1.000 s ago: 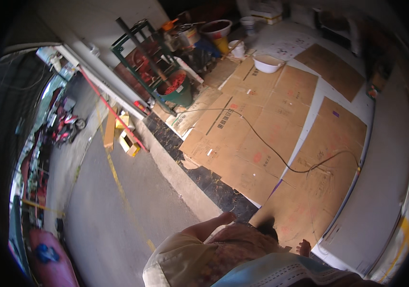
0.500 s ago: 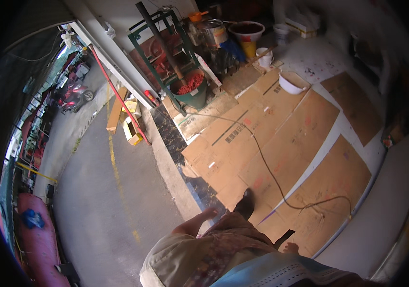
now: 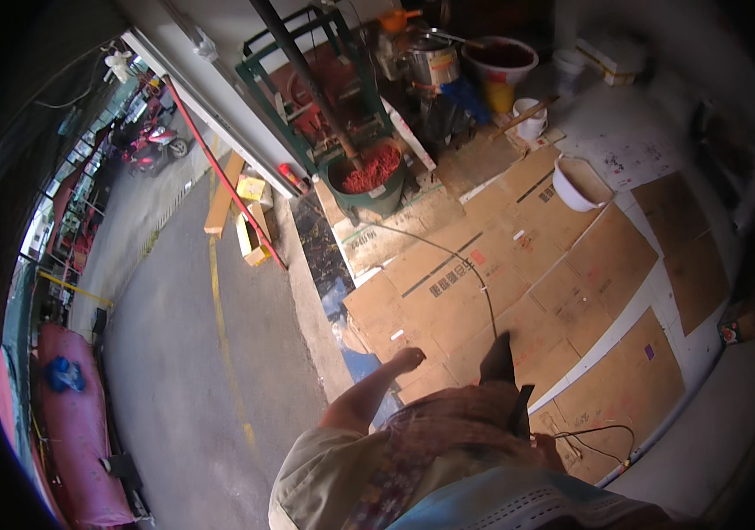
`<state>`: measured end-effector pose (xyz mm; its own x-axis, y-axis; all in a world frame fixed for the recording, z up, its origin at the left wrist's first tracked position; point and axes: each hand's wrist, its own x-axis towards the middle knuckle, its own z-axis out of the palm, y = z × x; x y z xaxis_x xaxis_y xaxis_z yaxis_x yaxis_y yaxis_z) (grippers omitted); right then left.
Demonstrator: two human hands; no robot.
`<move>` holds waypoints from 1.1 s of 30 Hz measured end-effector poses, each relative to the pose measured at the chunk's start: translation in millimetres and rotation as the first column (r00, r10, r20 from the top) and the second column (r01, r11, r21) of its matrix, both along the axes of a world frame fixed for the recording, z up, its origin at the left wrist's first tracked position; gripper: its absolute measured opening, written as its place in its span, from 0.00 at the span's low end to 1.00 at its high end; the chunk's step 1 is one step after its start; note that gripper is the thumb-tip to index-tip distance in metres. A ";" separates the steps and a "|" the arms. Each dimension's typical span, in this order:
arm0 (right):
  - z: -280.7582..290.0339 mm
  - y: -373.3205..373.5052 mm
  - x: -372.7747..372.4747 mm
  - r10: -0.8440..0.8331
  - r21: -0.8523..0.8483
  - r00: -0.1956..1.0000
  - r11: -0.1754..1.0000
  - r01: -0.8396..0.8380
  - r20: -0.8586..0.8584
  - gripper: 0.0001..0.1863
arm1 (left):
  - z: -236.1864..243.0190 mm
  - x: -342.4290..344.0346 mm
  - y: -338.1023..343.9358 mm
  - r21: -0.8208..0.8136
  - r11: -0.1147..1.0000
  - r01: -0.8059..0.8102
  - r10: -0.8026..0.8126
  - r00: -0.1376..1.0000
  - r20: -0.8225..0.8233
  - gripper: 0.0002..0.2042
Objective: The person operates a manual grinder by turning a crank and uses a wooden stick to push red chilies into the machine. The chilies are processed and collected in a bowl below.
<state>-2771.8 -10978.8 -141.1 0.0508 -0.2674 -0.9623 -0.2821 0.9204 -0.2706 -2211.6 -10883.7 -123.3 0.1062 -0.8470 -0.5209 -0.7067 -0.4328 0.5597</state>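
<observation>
My left hand [image 3: 407,359] swings out ahead of my body over the cardboard sheets [image 3: 426,305], its fingers loosely curled and nothing visible in them. Low beside my hip is my right hand [image 3: 547,449], mostly in shadow, its fingers not clear. A dark strap end [image 3: 523,408] sticks up near it. One dark shoe [image 3: 498,360] steps forward on the cardboard. Farther ahead stands a green tub [image 3: 368,196] full of red pieces that look like chillies [image 3: 375,170]. A long dark pole [image 3: 311,88] reaches down into it from a green metal frame [image 3: 258,88].
A cable [image 3: 448,252] snakes over the cardboard. At the right stands a white basin [image 3: 580,185]; behind are a metal pot [image 3: 432,62], a wide bowl [image 3: 510,60] and a white bucket [image 3: 532,119]. Left lie a red pole [image 3: 218,168], a yellow box [image 3: 256,238] and pavement [image 3: 174,353].
I have stepped toward the green tub, which sits lower and to the right in view. My left arm has swung forward, and my right hand has drawn back into shadow.
</observation>
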 end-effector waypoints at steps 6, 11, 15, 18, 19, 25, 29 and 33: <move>-67.2 -192.2 33.4 -0.021 0.179 0.993 0.984 -0.001 0.116 0.08 | -5.4 36.8 -37.2 0.028 0.990 -0.140 0.135 0.982 0.134 0.12; -35.4 -400.3 143.3 0.233 -0.185 0.966 0.960 -0.210 0.115 0.10 | 13.5 46.4 -61.9 0.045 0.999 -0.023 0.011 0.966 0.258 0.11; 29.3 -505.1 266.1 0.531 -0.508 0.842 0.702 -0.499 -0.094 0.17 | 38.1 49.5 -102.3 0.223 0.918 -0.328 0.306 0.943 0.127 0.10; 44.2 -534.2 347.4 0.586 -0.601 0.810 0.644 -0.474 -0.011 0.22 | 42.1 67.6 -125.6 0.179 0.922 -0.345 0.325 0.937 0.131 0.10; 38.7 -539.0 368.2 0.610 -0.577 0.790 0.666 -0.472 0.057 0.22 | 37.5 78.2 -131.7 0.132 0.943 -0.306 0.291 0.949 0.120 0.09; -51.3 -546.7 429.0 0.754 -0.656 0.641 0.558 -0.508 0.144 0.16 | -22.0 183.8 -196.7 0.104 0.853 -0.512 0.513 0.858 0.022 0.09; -65.7 -570.4 446.0 0.914 -0.523 0.393 0.288 -0.802 -0.098 0.14 | -8.6 271.1 -276.7 0.085 0.954 -0.287 0.261 0.936 0.234 0.12; -23.4 -604.6 494.1 0.867 -0.362 0.497 0.457 -0.812 -0.021 0.12 | 46.8 340.0 -355.4 -0.124 0.921 -0.369 0.388 0.895 0.218 0.08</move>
